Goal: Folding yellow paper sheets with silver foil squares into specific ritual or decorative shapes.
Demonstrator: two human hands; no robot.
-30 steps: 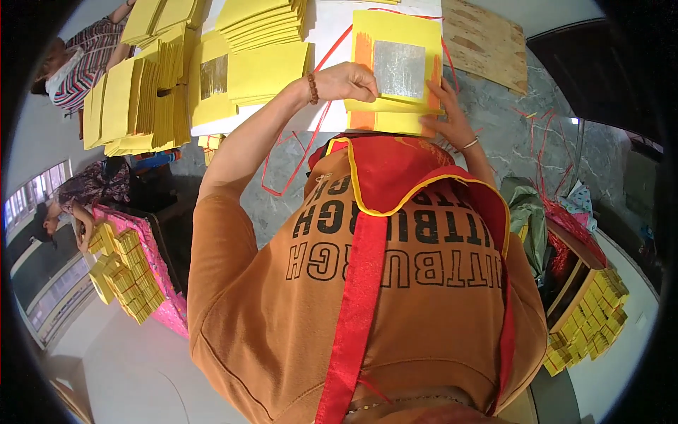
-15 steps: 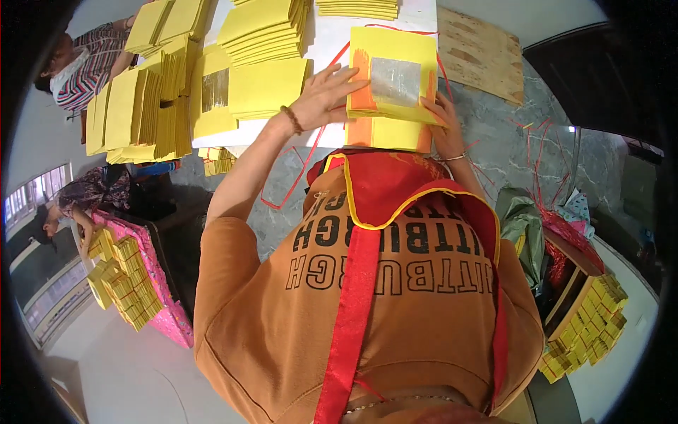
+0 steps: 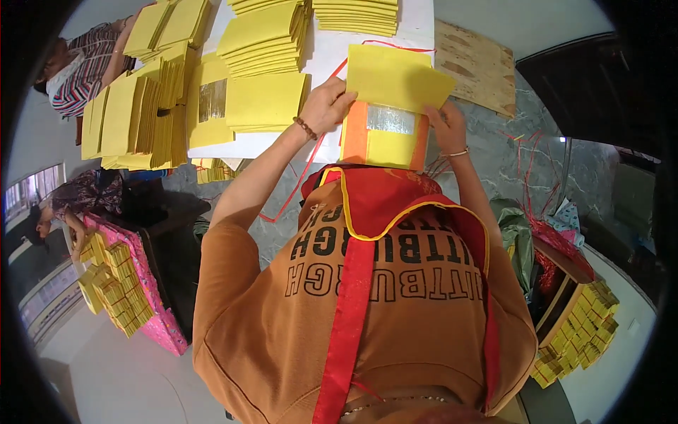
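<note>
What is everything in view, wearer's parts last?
Table: one, white, top centre.
Upper paper: one, yellow, upper centre.
Silver-patched papers: two visible, yellow, beneath that and left.
Paper stacks: several, yellow, on table.
Cords: several, red, around table.
Plywood board: one, tan, upper right.
Paper bundles: many, yellow, left and right.
Cloth: one, pink, left.
Co-workers: two, multicoloured clothing, left.
Apron: one, red, centre.
Sweatshirt: one, brown, lower centre.
Left hand: one, upper paper's left edge.
Right hand: one, upper paper's right edge.

Showed, toward one o'clock, plain yellow on the upper sheet (image 3: 392,76), orange bands (image 3: 357,134) with silver patch (image 3: 390,120) on the lower paper (image 3: 390,148). Had yellow-edged red on the apron (image 3: 395,191).
</note>
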